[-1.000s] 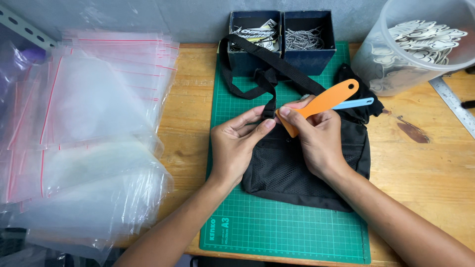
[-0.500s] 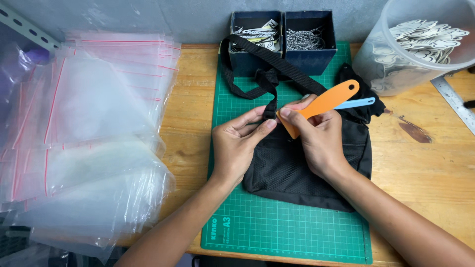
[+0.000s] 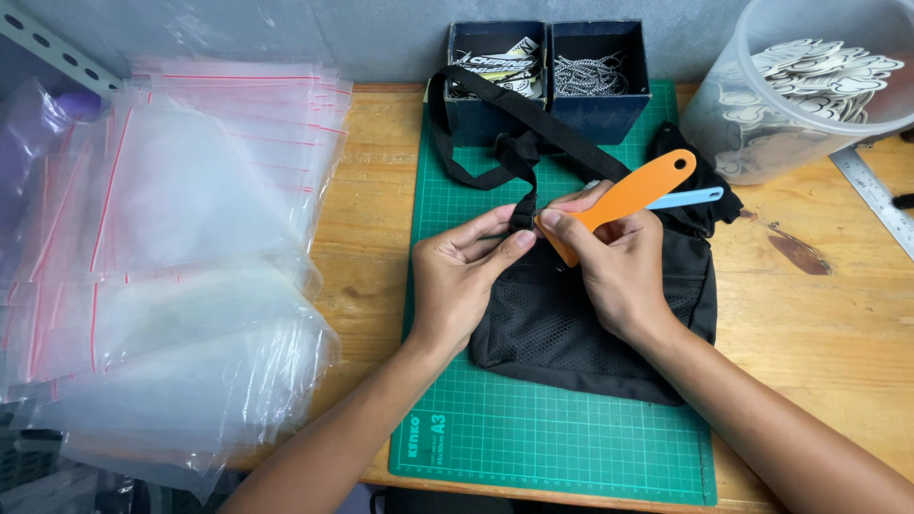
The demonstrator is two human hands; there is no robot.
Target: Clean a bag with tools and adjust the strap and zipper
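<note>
A small black bag (image 3: pixel 571 328) with a mesh front pocket lies flat on the green cutting mat, its top edge toward the far side and its black webbing strap (image 3: pixel 495 119) looping away to the far left over a dark blue box. An orange plastic spatula-shaped tool (image 3: pixel 628 195) slants up to the right above the bag's top edge, handle hole at the far end. A thinner light blue tool (image 3: pixel 687 198) lies just behind it, pointing right.

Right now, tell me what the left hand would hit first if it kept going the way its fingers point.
Likely the right hand: the left hand points toward it across the black bag, fingertips nearly meeting at the strap.
</note>
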